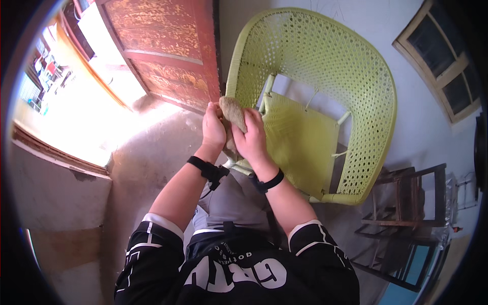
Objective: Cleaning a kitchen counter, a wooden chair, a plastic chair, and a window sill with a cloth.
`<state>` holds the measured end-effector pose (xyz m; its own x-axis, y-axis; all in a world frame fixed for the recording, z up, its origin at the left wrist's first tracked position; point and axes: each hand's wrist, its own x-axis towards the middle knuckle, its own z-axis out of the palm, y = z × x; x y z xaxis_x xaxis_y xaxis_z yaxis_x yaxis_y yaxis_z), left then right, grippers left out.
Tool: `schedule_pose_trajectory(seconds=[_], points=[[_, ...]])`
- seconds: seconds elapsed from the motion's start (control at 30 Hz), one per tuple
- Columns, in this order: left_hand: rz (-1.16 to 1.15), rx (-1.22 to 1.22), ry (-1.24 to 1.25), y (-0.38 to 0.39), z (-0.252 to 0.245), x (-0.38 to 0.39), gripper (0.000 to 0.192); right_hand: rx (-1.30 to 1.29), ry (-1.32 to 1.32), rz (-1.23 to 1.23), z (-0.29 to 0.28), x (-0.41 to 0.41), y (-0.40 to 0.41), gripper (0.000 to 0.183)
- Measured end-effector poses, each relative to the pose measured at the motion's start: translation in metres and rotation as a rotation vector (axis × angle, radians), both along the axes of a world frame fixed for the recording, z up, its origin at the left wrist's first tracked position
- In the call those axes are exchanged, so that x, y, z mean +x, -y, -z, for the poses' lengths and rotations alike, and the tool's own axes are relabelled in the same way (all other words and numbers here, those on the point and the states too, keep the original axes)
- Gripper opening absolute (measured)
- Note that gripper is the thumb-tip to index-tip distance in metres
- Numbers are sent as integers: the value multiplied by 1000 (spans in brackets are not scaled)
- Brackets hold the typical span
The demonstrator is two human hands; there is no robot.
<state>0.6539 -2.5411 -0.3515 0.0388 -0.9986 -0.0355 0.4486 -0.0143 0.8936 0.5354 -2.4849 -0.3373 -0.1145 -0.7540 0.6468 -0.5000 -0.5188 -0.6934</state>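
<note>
A bunched olive-brown cloth (233, 112) is held between my two hands. My left hand (213, 127) grips its left side, and my right hand (251, 135) closes around it from the right. Part of the cloth hangs below, between the wrists. Behind it stands a yellow-green woven armchair (324, 68) with an openwork back and a flat woven seat (297, 141). The cloth overlaps the end of the chair's left arm in the picture; whether it touches the chair I cannot tell. Both wrists wear black straps.
A worn red wooden door (164, 38) stands open at the upper left, beside a bright doorway (87, 103). Dark wooden chairs (404, 213) are stacked on the right. A wooden-framed window (438, 57) is set in the pale wall. The floor (141, 152) is bare concrete.
</note>
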Motion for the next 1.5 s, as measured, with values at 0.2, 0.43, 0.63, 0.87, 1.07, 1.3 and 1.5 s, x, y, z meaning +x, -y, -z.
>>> schedule_pose_trajectory(seconds=[0.2,0.43,0.63,0.87,1.07,1.3,1.5], points=[[-110,-62,358,1,10,11,66,-6,-464,171,-68,-1,88,41],[-218,-140,674,-21,-30,-4,62,120,-622,368,-105,-18,180,45],[-242,-180,675,-20,-24,1,56,-49,-640,259,-80,-9,136,35],[-425,-183,415,-21,-3,1,53,112,-467,145,-54,15,27,44],[-440,-199,105,-9,13,3,53,46,-262,89,-34,15,-7,46],[-394,-189,214,-16,-14,8,49,85,-124,157,-28,24,-7,39],[-421,-346,428,-18,-18,-6,52,286,172,193,29,-9,9,35]])
